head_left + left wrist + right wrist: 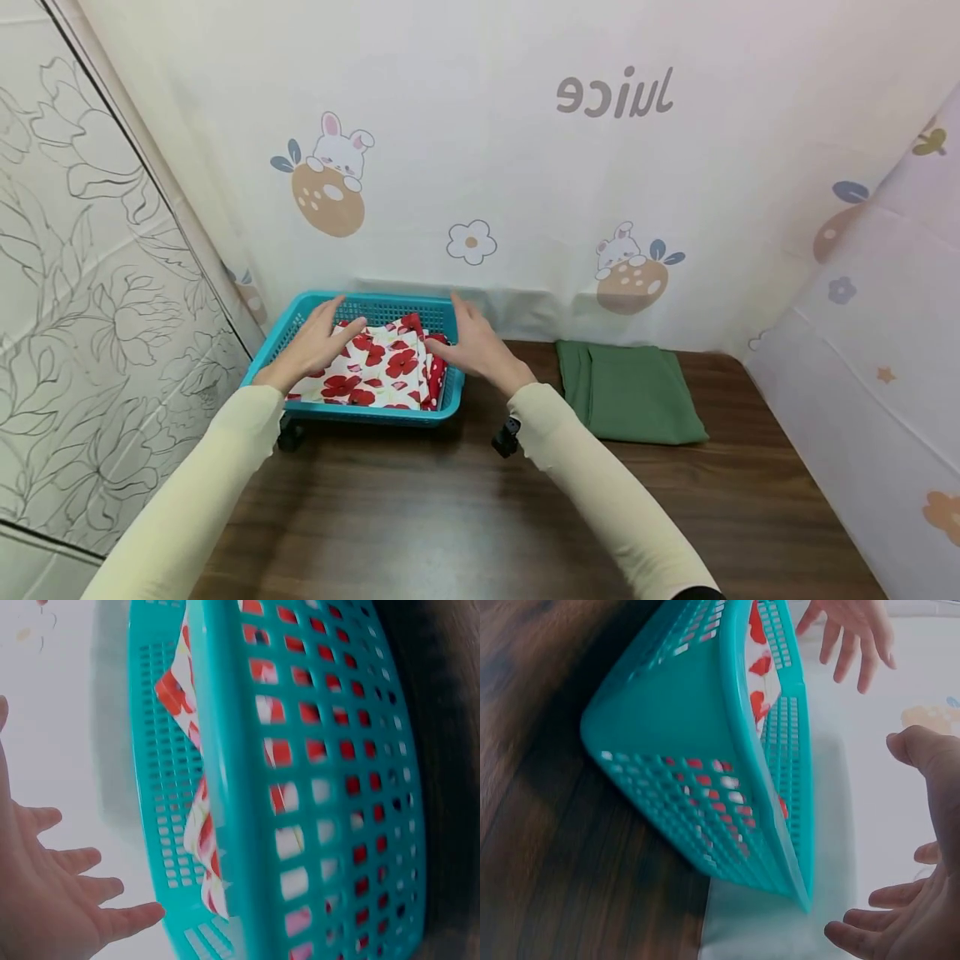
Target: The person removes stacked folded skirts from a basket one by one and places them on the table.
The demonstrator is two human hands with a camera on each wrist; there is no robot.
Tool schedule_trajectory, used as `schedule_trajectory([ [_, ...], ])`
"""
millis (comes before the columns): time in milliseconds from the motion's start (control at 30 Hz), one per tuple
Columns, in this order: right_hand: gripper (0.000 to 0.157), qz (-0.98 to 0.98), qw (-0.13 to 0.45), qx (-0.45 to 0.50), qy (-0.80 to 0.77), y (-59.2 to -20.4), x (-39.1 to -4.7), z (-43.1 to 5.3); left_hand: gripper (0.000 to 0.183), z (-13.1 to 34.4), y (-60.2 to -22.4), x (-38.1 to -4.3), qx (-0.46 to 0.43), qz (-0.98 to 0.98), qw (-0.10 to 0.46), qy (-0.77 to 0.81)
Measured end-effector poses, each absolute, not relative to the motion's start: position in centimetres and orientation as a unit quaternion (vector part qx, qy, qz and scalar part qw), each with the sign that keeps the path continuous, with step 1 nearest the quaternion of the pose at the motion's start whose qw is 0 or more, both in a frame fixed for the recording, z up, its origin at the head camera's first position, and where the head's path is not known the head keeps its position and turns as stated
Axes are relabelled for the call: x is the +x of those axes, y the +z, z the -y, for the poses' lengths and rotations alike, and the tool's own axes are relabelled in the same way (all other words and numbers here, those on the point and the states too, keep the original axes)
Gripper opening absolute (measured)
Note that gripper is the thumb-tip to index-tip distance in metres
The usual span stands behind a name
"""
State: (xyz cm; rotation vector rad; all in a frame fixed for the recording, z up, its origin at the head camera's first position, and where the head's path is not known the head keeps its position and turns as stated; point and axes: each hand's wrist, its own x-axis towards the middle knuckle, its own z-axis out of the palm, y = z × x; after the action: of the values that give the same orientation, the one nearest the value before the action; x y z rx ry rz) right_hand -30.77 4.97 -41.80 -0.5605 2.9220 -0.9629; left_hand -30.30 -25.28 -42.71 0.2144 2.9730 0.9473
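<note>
A teal plastic basket with mesh sides stands at the back left of the table. Folded cloth with red flowers on white lies inside it, and a red polka-dot piece shows at its right side. My left hand hovers over the basket's left part, fingers spread and palm turned inward. Over the right end is my right hand, its thumb and fingers apart. Both wrist views show the hands above the rim, holding nothing.
To the right, a folded green cloth lies flat on the dark wooden table. A white printed curtain hangs right behind the basket. Along the left side runs a flower-patterned panel, and another printed sheet borders the right.
</note>
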Motion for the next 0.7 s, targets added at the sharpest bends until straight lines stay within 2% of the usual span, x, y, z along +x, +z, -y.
schedule_trajectory([
  [267, 0.105, -0.924, 0.042, -0.186, -0.331, -42.2, -30.1, -2.9, 0.100, 27.4, -43.6, -29.9, 0.031, -0.952, 0.030, 0.302],
  [700, 0.105, -0.913, 0.105, -0.169, -0.357, -43.2, -28.8, 0.4, 0.105, 27.9, -46.0, -28.9, 0.019, -0.963, 0.058, 0.262],
])
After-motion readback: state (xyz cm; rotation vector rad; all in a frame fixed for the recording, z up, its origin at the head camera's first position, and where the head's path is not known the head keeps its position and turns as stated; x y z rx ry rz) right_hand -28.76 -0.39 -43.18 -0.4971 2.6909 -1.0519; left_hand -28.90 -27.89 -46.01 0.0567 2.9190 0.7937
